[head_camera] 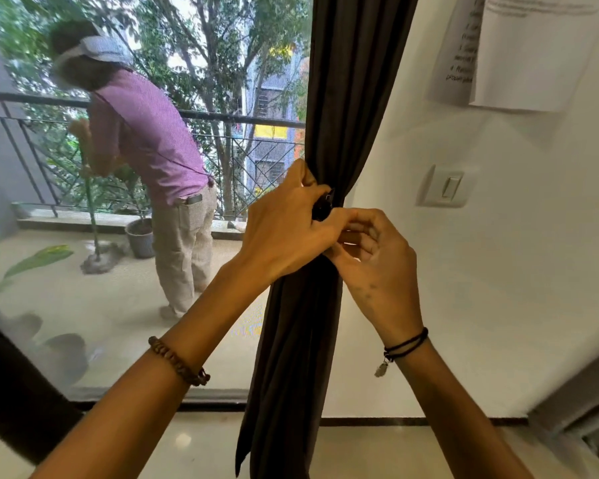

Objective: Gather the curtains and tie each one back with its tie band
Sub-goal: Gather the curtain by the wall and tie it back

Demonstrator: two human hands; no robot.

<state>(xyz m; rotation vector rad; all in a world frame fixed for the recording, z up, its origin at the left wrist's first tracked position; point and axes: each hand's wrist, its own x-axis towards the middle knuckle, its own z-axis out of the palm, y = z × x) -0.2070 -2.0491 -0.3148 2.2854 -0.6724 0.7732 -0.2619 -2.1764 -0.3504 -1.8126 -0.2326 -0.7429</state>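
Head view. The dark curtain (329, 126) hangs at the window's right edge, beside the white wall, drawn into a narrow waist at mid-height; its top is cut off by the frame. The left hand (284, 233) grips that waist from the window side, fingers curled round the fabric. The right hand (374, 261) meets it from the wall side, fingers bent inward and pinching the tie band (323, 206). Only a short dark piece of the band shows between the two hands; how far it goes round the curtain, and any knot or fastening, is hidden by the fingers. The left wrist bears a beaded bracelet (179, 361), the right a cord bracelet (405, 345). Outside, blurred behind the glass, a person (153, 140) bends over a mop (96, 261). The wall carries a light switch (446, 186) and papers (526, 53) with illegible print, cropped at the top.
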